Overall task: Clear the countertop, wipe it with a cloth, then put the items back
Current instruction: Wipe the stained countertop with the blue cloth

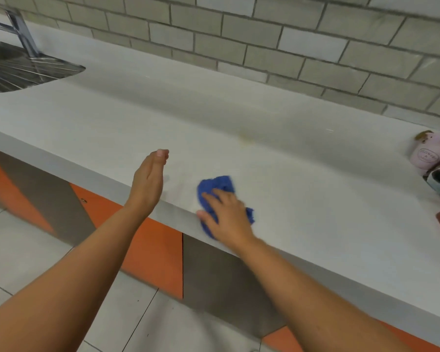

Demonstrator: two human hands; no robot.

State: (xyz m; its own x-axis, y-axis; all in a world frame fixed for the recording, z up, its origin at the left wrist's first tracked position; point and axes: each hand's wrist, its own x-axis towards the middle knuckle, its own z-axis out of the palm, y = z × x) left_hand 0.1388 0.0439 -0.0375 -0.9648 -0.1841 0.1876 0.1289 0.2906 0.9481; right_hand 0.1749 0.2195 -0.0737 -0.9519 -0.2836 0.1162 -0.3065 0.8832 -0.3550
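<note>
Blue crumpled cloth (217, 185) lies at the white table's (302, 179) front edge, pressed under right grip (228, 214), fingers spread flat. Left grip (148, 181) hovers beside it, fingers straight, holding nothing.

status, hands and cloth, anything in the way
Left hand open, raised over the front edge, holding nothing. Right hand flat on blue cloth on the countertop. Pink tin at far right, apart from cloth.

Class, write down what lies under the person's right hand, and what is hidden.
A blue cloth lies under the right hand, on the white countertop near its front edge. The hand covers the cloth's middle and the countertop beneath.
</note>
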